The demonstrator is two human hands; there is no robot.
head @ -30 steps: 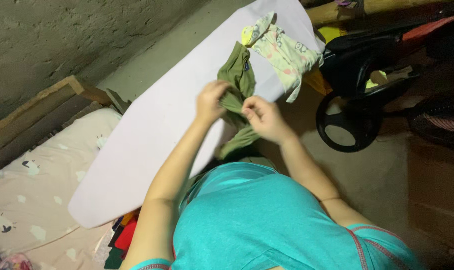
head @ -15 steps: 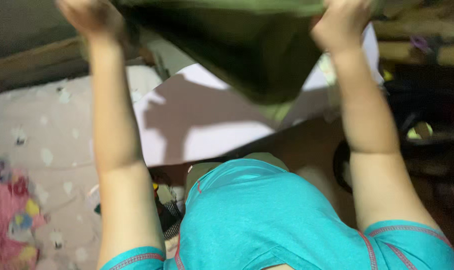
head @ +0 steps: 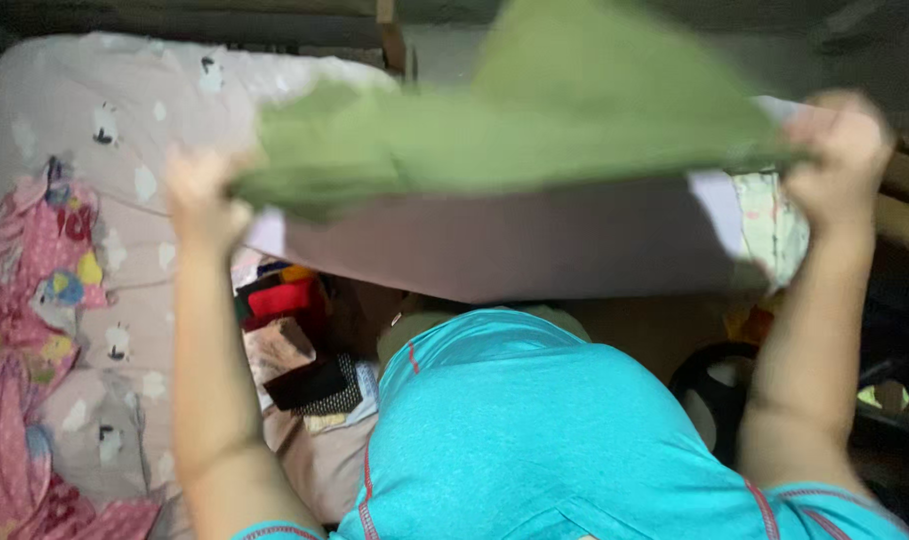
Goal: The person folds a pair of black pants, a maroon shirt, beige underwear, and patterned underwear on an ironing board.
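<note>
Stretching between both closed grips, left hand (head: 197, 195) and right hand (head: 837, 150), hangs the green garment (head: 535, 135).

The olive-green cloth garment (head: 535, 140) looks soft and matt, blurred in the air. Under it the pale lilac padded board cover (head: 515, 245) is smooth, matt fabric. The pinkish bedsheet with small animal prints (head: 125, 140) is matt cotton-like cloth, lightly creased. The turquoise knit shirt (head: 535, 440) shows a fine, slightly heathered weave with red stitched seams.
</note>
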